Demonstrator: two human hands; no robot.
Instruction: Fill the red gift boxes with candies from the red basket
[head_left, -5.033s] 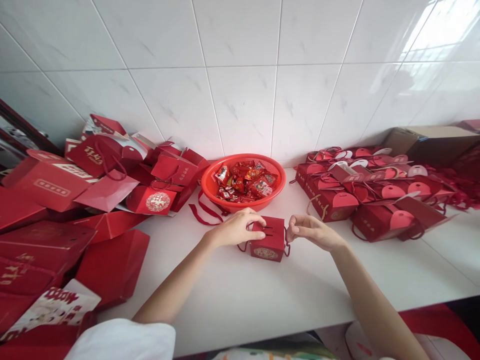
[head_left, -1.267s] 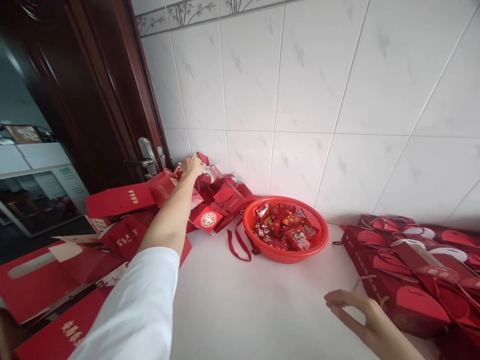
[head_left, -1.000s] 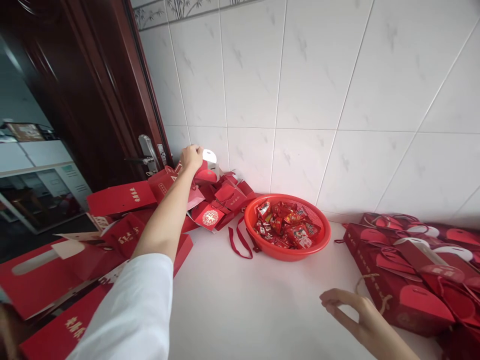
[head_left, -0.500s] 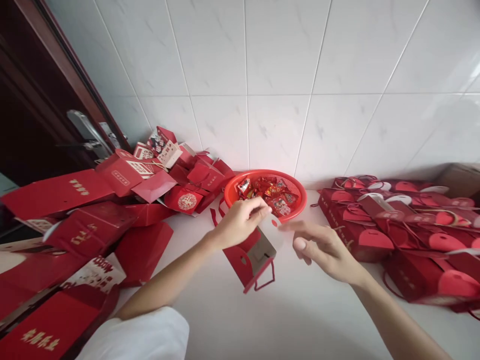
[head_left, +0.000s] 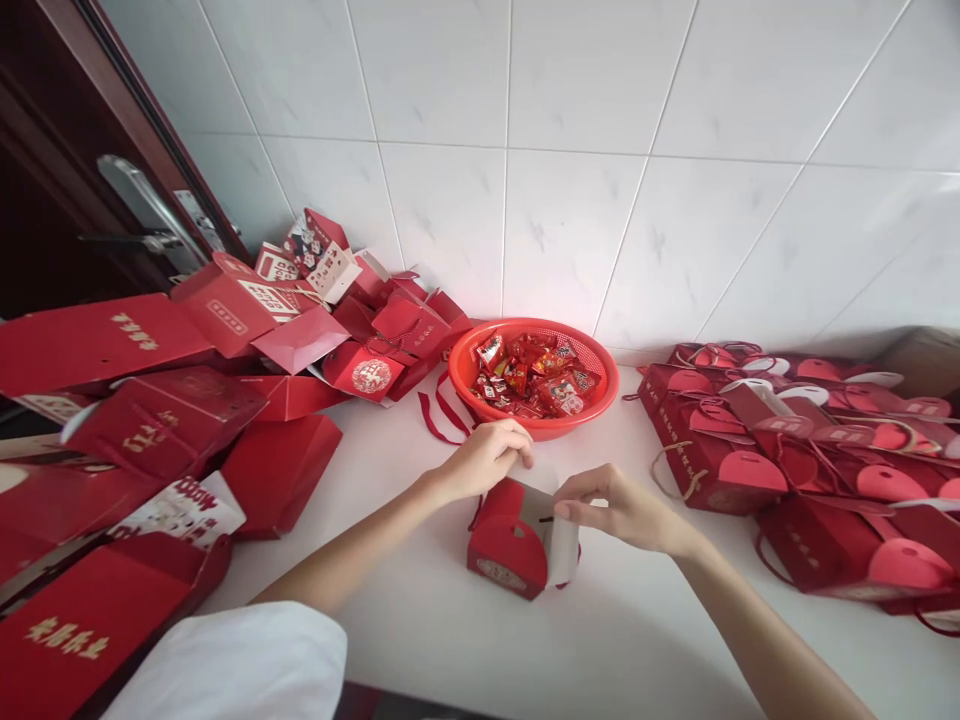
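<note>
- Right hand (head_left: pixel 622 508): thumb and index finger pinch the upper edge of the pale inner flap on the right side of the small red box (head_left: pixel 508 548).
- Left hand (head_left: pixel 484 462): fingers curl downward at the rear left of the same box; whether they grip or only touch it cannot be determined.
- Small red box: stands on the worktop (head_left: pixel 409 630) between the two hands, on the near side of the basket. The top is open; the rounded front flap has a cut-out, and a round gold emblem marks the front face.
- Orange-red basket (head_left: pixel 555 429): sits near the wall behind the small box and contains red wrapped packets (head_left: pixel 559 392).
- Dark red ribbon (head_left: pixel 442 415): lies at the left of the basket.
- Left box pile (head_left: pixel 281 475): red boxes rest at mixed angles, several with open flaps.
- Right box group (head_left: pixel 814 540): red boxes with cord handles stand close together.
- Tiled wall (head_left: pixel 442 80): borders the worktop at the rear.
- Dark door (head_left: pixel 45 215): stands at far left, fitted with a metal handle (head_left: pixel 142 195).
</note>
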